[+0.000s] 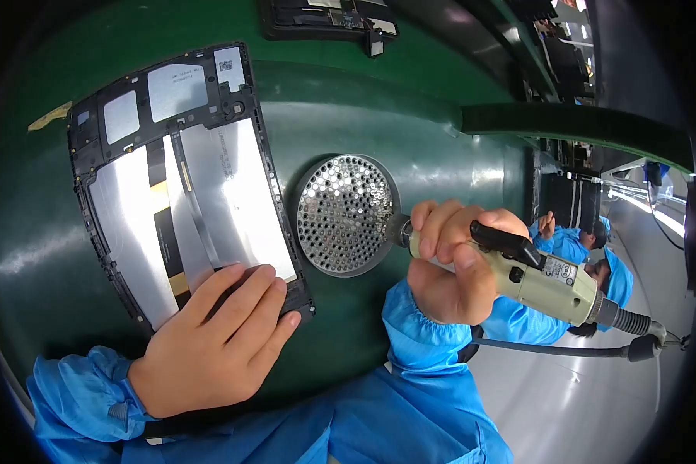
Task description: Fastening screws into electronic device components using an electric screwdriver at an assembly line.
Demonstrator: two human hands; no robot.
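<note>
On the green bench lies an opened tablet (243,193), its black frame and silvery battery panels facing up. My left hand (220,336) rests over its lower edge with the fingers stretched out flat; the thumb is mostly hidden. A pale green electric screwdriver (557,292) is gripped in my right hand (460,259), held almost level. Its nose reaches the right rim of a round metal screw tray (340,273), whose perforated plate has shiny screws near that side. Whether the bit touches a screw is too small to tell.
Another opened black device (329,19) lies at the far edge of the bench. A cable (549,349) runs beside the screwdriver. A green metal rail (580,127) crosses at the right. Beyond it, people in blue work clothes (568,243) are seated. Yellowish tape (50,116) sticks to the bench at left.
</note>
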